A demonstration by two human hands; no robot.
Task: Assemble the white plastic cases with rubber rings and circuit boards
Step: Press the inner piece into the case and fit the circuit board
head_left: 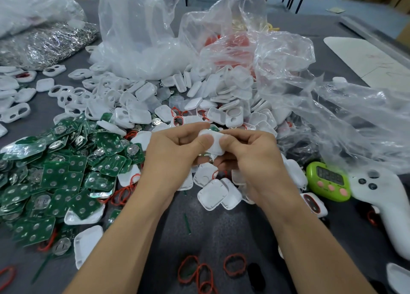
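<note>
A white plastic case (213,143) is held above the table's middle, gripped from both sides. My left hand (175,151) pinches its left end with thumb on top. My right hand (248,154) pinches its right end the same way. A sliver of green circuit board (214,129) shows at the case's far edge. Green circuit boards (57,174) lie heaped at the left. White case halves (213,194) lie under my hands, and more are heaped beyond them (221,98). Red rubber rings (235,265) lie on the near table.
Crumpled clear plastic bags (288,56) rise behind and right of the pile. A green digital timer (328,180) and a white controller (381,200) sit at the right. Metal clips in a bag (44,43) lie far left. The grey table (221,231) shows between my forearms.
</note>
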